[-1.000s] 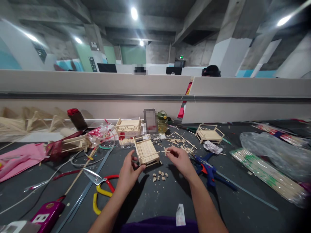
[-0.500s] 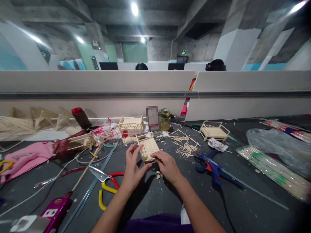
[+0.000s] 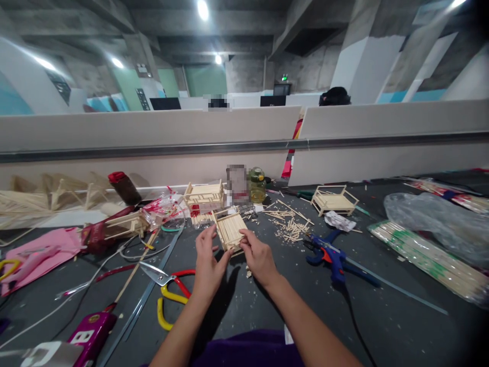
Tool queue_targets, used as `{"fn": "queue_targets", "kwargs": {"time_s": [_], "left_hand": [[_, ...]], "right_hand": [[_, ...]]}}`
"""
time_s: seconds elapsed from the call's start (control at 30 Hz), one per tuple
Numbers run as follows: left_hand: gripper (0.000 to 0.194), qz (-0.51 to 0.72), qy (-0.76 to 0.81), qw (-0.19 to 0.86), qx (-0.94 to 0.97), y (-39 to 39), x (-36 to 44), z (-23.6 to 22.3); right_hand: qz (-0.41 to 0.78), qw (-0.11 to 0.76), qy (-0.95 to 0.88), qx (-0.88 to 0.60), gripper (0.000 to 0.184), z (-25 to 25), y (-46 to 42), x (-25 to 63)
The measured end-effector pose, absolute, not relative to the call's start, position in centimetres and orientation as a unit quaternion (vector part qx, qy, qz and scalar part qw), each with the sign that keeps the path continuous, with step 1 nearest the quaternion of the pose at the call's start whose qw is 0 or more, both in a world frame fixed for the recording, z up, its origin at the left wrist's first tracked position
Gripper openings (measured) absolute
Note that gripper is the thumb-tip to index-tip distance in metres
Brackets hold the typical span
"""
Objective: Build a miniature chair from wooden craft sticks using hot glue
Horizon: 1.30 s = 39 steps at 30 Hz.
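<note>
Between my hands is a small model bed [image 3: 231, 230] made of thin wooden sticks, its slatted top facing up and tilted toward me. My left hand [image 3: 208, 265] grips its left side, the thumb at the near edge and the fingers curled along the side. At the near right corner, the thumb and fingers of my right hand [image 3: 260, 259] close on the frame. My fingertips partly cover the near end. Beyond it stands another stick bed [image 3: 205, 193] with railings. A heap of short cut sticks [image 3: 292, 229] lies to the right.
Scissors [image 3: 168, 280] with red and yellow handles lie left of my hands, near a purple power strip [image 3: 91, 331]. A blue glue gun [image 3: 334, 260] with its cord lies right. Further right are bagged sticks [image 3: 428, 260] and another stick bed [image 3: 334, 200]. A partition [image 3: 153, 127] borders the back.
My right hand has shifted its grip slightly up the model's right side, and its fingers have moved. The model has turned a little. The whole view has shifted slightly.
</note>
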State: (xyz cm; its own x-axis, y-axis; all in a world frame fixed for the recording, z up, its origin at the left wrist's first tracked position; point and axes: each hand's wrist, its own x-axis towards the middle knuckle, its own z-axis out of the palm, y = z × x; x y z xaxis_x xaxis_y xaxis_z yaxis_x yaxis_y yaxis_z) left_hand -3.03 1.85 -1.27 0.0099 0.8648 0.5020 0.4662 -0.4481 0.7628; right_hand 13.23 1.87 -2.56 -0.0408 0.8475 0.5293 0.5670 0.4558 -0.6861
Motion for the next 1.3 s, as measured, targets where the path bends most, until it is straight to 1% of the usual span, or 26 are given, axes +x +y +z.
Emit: {"fn": "queue_targets", "kwargs": {"time_s": [0.1, 0.17, 0.27, 0.47, 0.63, 0.83, 0.9, 1.0, 1.1, 1.2, 1.3], "left_hand": [[0.09, 0.53, 0.512, 0.233, 0.635, 2.1, -2.9, -1.8], [0.101, 0.538, 0.528, 0.28, 0.595, 2.4, -2.8, -2.3], [0.105, 0.546, 0.533, 0.351, 0.543, 2.8, -2.7, -3.0], [0.093, 0.563, 0.511, 0.409, 0.504, 2.7, -2.2, -2.6], [0.082, 0.573, 0.508, 0.421, 0.487, 2.5, -2.1, -2.1], [0.082, 0.59, 0.517, 0.444, 0.434, 1.8, -1.7, -1.3], [0.079, 0.587, 0.523, 0.454, 0.42, 1.5, -1.5, -0.9], [0.066, 0.591, 0.531, 0.465, 0.39, 0.8, -1.1, -0.2], [0.054, 0.61, 0.509, 0.485, 0.365, -0.3, -0.4, 0.4], [0.048, 0.6, 0.491, 0.505, 0.381, -1.2, 0.3, 0.8], [0.048, 0.586, 0.484, 0.508, 0.405, -1.6, 0.7, 0.9]], "right_hand": [[0.139, 0.486, -0.706, -0.496, 0.038, -2.8, 2.2, 13.2], [0.135, 0.49, -0.707, -0.492, 0.039, -2.9, 2.2, 13.1], [0.127, 0.496, -0.711, -0.482, 0.039, -3.0, 2.2, 13.0], [0.121, 0.505, -0.711, -0.474, 0.039, -3.4, 2.3, 12.9], [0.124, 0.515, -0.711, -0.462, 0.038, -3.3, 2.3, 12.9], [0.145, 0.518, -0.706, -0.459, 0.038, -2.9, 1.8, 13.2], [0.171, 0.518, -0.698, -0.464, 0.039, -2.7, 1.6, 13.5], [0.239, 0.531, -0.668, -0.463, 0.039, -2.4, 1.4, 14.0], [0.326, 0.564, -0.617, -0.44, 0.035, -1.7, 1.3, 14.1], [0.411, 0.6, -0.552, -0.409, 0.029, -0.8, 1.2, 13.9], [0.472, 0.603, -0.515, -0.386, 0.03, -0.2, 1.0, 13.5]]}}
